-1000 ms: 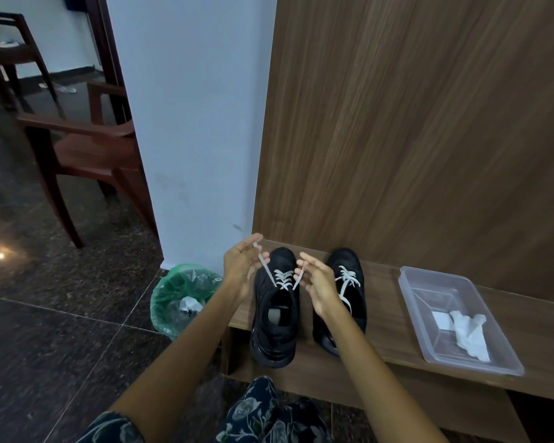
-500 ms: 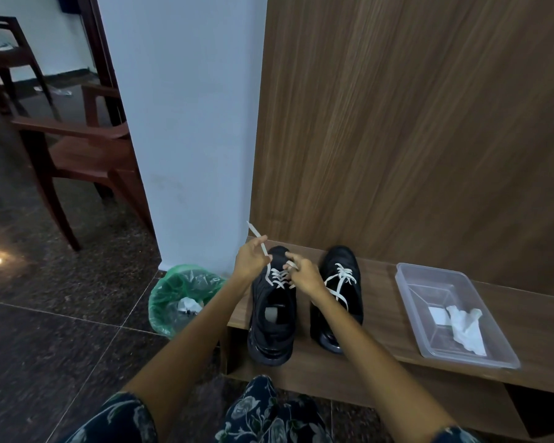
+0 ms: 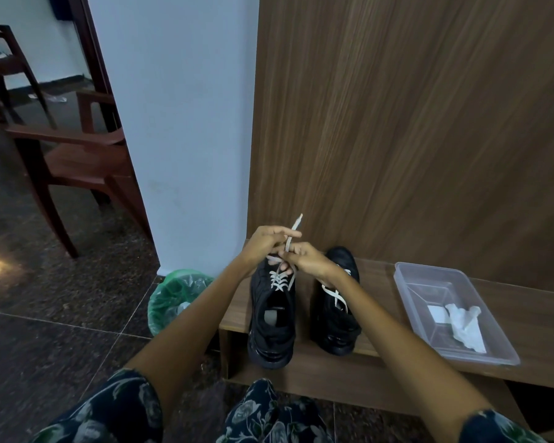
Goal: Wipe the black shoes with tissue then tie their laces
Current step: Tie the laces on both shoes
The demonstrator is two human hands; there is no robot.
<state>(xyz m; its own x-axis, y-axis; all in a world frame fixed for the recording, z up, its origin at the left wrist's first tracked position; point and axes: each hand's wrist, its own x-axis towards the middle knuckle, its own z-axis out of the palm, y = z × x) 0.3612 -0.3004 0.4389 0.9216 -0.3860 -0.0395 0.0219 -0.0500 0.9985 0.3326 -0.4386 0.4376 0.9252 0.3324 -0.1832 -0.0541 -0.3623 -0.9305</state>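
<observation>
Wood-panel wall (image 3: 413,123) fills the upper right; white pillar (image 3: 179,123) to its left. Dark stone floor (image 3: 45,330) lower left, with a wooden chair (image 3: 74,155) standing on it.

Low wooden bench (image 3: 381,372) runs along the base of the panel wall. On it, side by side, two black shoes, toes toward the wall: left shoe (image 3: 272,321) near the bench's left end, right shoe (image 3: 338,324) just beside it. Clear plastic tray (image 3: 406,276) sits further right on the bench, apart from the shoes; crumpled tissue (image 3: 464,324) lies inside it. Green-lined bin (image 3: 173,295) on the floor beside the bench's left end.

Both hands meet over the toe end of the left shoe. Left hand (image 3: 263,243): fingers curled, pinching a white lace end (image 3: 293,231) that sticks up and to the right past the fingertips. Right hand (image 3: 307,260): fingers curled close, gripping the other lace strand just above the crossed lacing; exact finger placement cannot be told. The hands touch each other. The right shoe's white laces (image 3: 335,295) lie loose across its tongue, partly hidden by the right forearm.
</observation>
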